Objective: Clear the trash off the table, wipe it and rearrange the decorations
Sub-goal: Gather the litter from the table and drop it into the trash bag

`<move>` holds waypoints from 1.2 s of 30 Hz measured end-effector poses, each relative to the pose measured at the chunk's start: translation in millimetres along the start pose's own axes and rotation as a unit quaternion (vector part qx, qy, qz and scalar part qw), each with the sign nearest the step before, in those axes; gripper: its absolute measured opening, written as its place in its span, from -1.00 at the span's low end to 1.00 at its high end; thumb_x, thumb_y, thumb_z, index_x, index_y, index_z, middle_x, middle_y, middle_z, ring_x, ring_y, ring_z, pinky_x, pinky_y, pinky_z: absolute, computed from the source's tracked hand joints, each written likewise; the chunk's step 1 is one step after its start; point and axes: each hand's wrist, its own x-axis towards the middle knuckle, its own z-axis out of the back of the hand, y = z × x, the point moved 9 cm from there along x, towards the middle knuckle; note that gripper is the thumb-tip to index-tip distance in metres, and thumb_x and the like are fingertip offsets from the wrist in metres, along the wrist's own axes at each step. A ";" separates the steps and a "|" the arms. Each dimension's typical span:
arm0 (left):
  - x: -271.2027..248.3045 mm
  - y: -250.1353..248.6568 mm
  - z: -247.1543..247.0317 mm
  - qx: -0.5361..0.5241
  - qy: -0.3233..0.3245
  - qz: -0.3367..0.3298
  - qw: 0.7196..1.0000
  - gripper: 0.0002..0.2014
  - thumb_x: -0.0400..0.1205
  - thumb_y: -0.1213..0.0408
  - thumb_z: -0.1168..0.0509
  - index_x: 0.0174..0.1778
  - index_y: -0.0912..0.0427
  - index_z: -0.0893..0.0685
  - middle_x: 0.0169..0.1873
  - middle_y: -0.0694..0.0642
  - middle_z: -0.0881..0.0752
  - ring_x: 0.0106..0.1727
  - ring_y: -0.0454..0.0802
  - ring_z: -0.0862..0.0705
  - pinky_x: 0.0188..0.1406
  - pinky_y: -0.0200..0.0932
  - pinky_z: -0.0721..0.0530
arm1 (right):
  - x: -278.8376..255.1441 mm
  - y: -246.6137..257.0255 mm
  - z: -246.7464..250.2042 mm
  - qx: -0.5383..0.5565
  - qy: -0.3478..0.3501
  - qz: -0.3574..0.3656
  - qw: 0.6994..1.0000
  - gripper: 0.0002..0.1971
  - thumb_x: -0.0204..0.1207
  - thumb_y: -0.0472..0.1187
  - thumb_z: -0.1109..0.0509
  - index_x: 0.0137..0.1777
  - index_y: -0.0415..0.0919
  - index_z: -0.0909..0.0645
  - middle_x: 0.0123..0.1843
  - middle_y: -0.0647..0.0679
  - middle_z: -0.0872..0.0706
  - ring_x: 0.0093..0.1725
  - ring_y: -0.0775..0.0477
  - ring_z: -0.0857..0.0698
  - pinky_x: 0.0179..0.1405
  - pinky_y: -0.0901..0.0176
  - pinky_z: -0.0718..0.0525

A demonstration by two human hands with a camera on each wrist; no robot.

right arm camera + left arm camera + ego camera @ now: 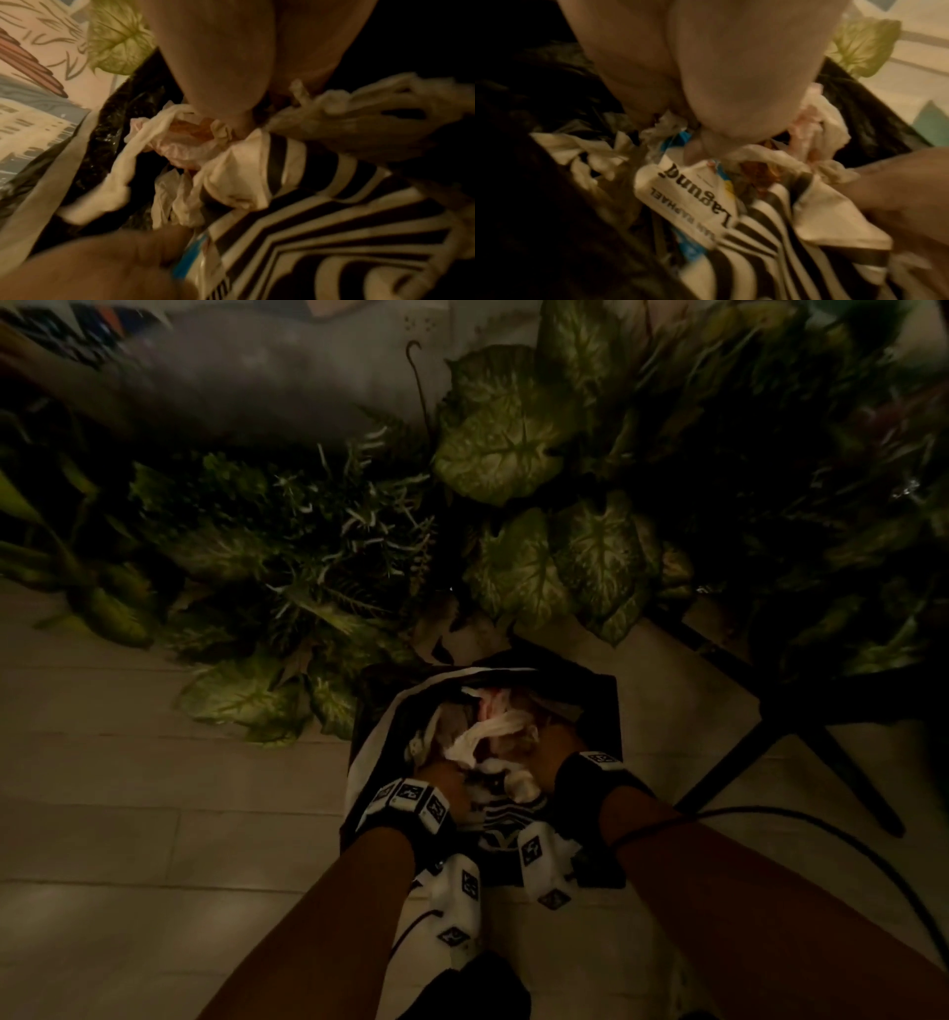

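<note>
Both hands down in the trash bag, pressing on the rubbish

The left hand [445, 775] and right hand [552, 752] reach into a black-and-white striped bag [506, 832] lined with black plastic, standing on the pale floor [128, 788]. Crumpled white napkins [485, 737] lie between the two hands; a printed wrapper [693, 194] sits just under the left fingers [731, 97]. Whether either hand pinches anything or only pushes cannot be told. Leafy plants [513, 433] crowd beyond the bag.
</note>
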 end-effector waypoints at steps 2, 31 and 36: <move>-6.1 1.7 4.5 -0.003 -0.013 0.016 1.000 -0.39 0.56 -0.24 -0.13 0.48 -0.01 -0.41 0.48 0.16 -0.45 0.43 0.25 -0.46 0.44 0.18 -0.44 | -3.8 4.0 0.0 0.005 0.028 0.008 1.000 -0.29 0.57 0.12 -0.27 0.62 -0.18 -0.16 0.63 -0.17 -0.24 0.60 -0.25 -0.25 0.56 0.04 -0.24; -356.6 -372.6 198.5 -0.144 -0.367 -0.244 0.886 -0.89 0.53 0.40 -0.36 -0.10 0.15 -0.74 -0.25 0.10 -0.76 -0.25 0.04 -0.71 -0.15 -0.05 -0.72 | -447.5 -57.9 357.0 -0.003 -0.193 0.222 0.956 -0.73 0.47 -0.12 -0.47 0.15 -0.13 -0.68 0.07 -0.01 -0.77 -0.03 0.00 -0.74 0.03 0.23 -0.65; -356.5 -469.6 143.7 -0.127 -0.327 -0.266 0.898 -0.87 0.52 0.38 -0.37 -0.20 0.02 -0.69 -0.19 0.09 -0.77 -0.25 0.09 -0.75 -0.16 0.03 -0.76 | -478.9 -178.9 420.2 -0.036 -0.252 0.142 0.957 -0.74 0.46 -0.08 -0.47 0.14 -0.07 -0.67 0.12 0.03 -0.75 -0.01 0.05 -0.71 0.08 0.19 -0.66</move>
